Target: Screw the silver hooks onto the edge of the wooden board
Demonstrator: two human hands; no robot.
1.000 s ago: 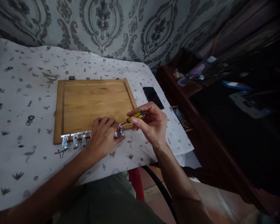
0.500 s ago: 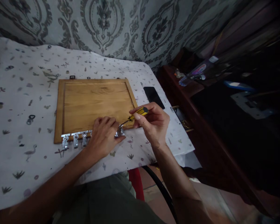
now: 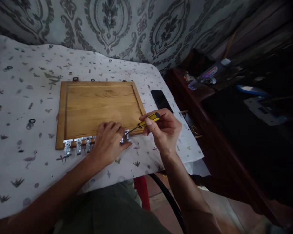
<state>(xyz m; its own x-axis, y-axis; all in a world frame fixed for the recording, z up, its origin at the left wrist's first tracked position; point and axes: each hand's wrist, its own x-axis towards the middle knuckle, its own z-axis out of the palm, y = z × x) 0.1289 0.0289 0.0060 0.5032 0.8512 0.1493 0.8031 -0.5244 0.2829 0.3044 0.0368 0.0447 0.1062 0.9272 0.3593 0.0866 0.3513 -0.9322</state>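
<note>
A square wooden board [image 3: 97,107] lies flat on a patterned white tablecloth [image 3: 19,97]. A metal strip with several hooks [image 3: 78,145] runs along its near edge. My left hand [image 3: 108,141] rests palm down over the strip's right part, fingers curled and pressing it against the board. My right hand [image 3: 163,130] is closed round a small yellow and black screwdriver [image 3: 147,119]. Its tip touches the strip's right end [image 3: 126,134], just beside my left fingertips.
A black phone [image 3: 161,100] lies on the cloth right of the board. Beyond the table's right edge stands a dark wooden cabinet [image 3: 197,97] with bottles and clutter. A damask-patterned wall [image 3: 112,26] rises behind. A black hose [image 3: 166,195] hangs under the table.
My right hand with the screwdriver has shifted a little to the right and the handle has tilted slightly. My left hand stays on the strip.
</note>
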